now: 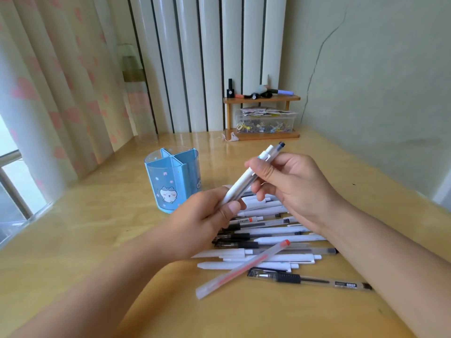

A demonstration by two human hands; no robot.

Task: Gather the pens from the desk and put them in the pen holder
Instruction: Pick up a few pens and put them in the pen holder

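Holding a small bundle of pens [246,181] between them, both hands hover above a wooden counter [97,240]. The left hand [210,215] pinches the lower end of the bundle, and the right hand [288,181] grips the upper end, where a white pen and a clear, dark-tipped pen stick out. Below the hands, a loose pile [268,240] of many pens lies flat on the counter: mostly white, some clear with black grips, and one translucent red pen [244,267] lying diagonally on top at the near edge. A blue pen holder [173,179] with several compartments and a cartoon cat stands upright just left of the pile, beyond the left hand. Its visible compartments look empty. Judging by this, the task has barely begun, with nearly every pen left to gather.
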